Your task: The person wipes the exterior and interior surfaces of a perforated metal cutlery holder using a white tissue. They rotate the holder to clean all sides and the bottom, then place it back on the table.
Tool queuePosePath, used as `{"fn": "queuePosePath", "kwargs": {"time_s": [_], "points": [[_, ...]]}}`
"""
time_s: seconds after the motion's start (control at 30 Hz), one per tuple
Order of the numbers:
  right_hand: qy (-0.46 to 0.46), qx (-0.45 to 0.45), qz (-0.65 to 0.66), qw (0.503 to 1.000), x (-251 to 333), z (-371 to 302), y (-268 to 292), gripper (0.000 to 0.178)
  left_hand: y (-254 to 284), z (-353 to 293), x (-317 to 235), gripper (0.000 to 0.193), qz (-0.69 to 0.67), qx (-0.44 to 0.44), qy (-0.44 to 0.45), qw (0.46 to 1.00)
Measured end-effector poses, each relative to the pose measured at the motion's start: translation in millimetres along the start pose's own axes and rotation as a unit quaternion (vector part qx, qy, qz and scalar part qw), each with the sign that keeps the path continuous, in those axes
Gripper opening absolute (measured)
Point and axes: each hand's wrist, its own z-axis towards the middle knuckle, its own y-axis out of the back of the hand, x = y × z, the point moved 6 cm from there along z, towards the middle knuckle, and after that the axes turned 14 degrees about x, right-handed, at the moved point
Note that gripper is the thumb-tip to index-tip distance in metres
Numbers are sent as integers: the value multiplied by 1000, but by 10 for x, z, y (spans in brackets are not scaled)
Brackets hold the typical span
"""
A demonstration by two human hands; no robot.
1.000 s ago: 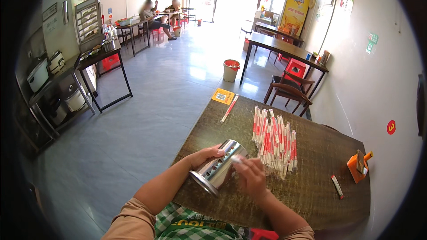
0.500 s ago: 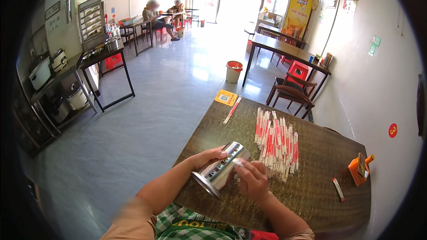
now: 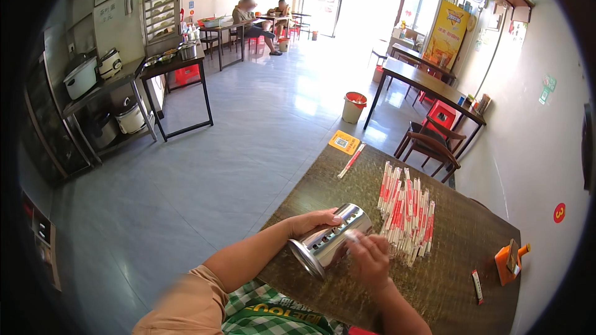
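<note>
My left hand (image 3: pixel 310 223) is wrapped round a shiny metal chopstick holder (image 3: pixel 325 239), a cylinder with rows of round holes and a flared rim. It lies tilted above the near part of the table, the flared end toward me. Against its right side is my right hand (image 3: pixel 371 262), fingers closed and slightly blurred, pinching a small white wad (image 3: pixel 354 236) that looks like tissue. Just beyond that hand, a heap of paper-wrapped chopsticks (image 3: pixel 406 208) in red and white lies on the dark table (image 3: pixel 310 195).
One wrapped pair of chopsticks (image 3: pixel 352 160) lies beside a yellow code card (image 3: pixel 344 142) at the far corner. An orange holder (image 3: pixel 507 265) and a small packet (image 3: pixel 477 286) are on the right. Past the table stand a chair (image 3: pixel 428 149) and a bin (image 3: pixel 354 108); two people sit farther off.
The whole view has swung left, so things appear farther right. My right hand has shifted slightly along the holder's side; my left hand keeps its hold.
</note>
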Motion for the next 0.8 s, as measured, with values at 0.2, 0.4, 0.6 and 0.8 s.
{"fn": "queuePosePath", "kwargs": {"time_s": [0.2, 0.4, 0.6, 0.8], "points": [[86, 45, 51, 994, 413, 138, 43, 19, 15, -13, 33, 55, -23, -1, 9, 1000], [-87, -14, 33, 996, -162, 25, 18, 15, 48, -36, 32, 52, 6, -1, 35, 999], [35, 36, 34, 998, 302, 16, 42, 22, 75, 67, 111, 51, 8, -18, 49, 999], [-42, 14, 56, 997, -64, 46, -15, 29, 170, -191, 59, 61, -4, -25, 40, 999]]}}
